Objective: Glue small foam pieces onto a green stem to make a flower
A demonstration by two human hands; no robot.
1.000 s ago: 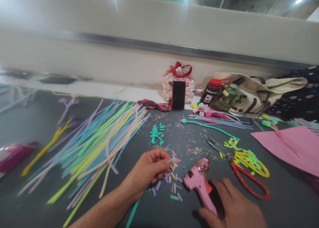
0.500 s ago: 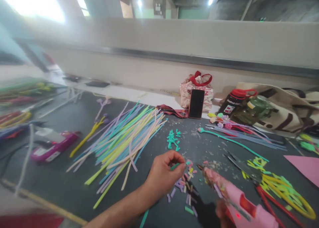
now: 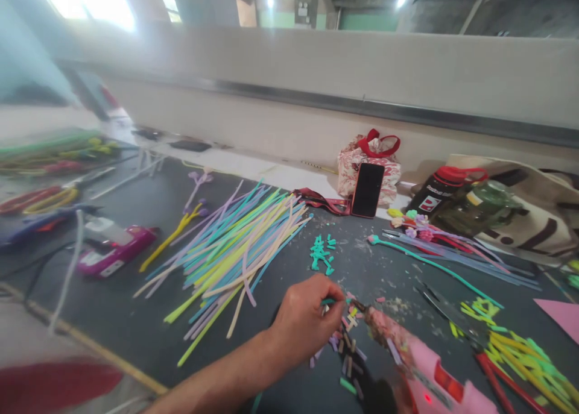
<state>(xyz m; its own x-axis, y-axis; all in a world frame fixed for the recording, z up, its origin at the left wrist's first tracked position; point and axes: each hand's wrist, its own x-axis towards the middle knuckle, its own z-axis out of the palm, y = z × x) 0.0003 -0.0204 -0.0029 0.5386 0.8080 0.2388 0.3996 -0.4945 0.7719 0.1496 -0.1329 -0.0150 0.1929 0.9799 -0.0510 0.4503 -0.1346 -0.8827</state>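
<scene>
Pinched between the fingers of my left hand (image 3: 303, 317) is a green pipe cleaner (image 3: 329, 301); a green length shows again below my forearm. My right hand (image 3: 400, 390), dark and partly hidden, holds a pink hot glue gun (image 3: 446, 372) at the lower right. The gun's nozzle lies close to the left fingertips; whether it touches the pipe cleaner I cannot tell. Under and beside the hands lie short cut pieces (image 3: 348, 363) in purple, pink, yellow and green. Small green pieces (image 3: 320, 254) form a pile just beyond my left hand.
Long pastel pipe cleaners (image 3: 226, 251) spread across the left middle. A purple glue gun (image 3: 117, 251) lies farther left. Red-handled pliers or cutters (image 3: 461, 320) lie right, by yellow strips (image 3: 525, 354). A phone (image 3: 368, 191), a bottle (image 3: 436, 191) and bags stand behind.
The glue gun's nozzle and my left fingertips have come closer together. The whole scene has shifted slightly to the right in view. Both hands keep their hold.
</scene>
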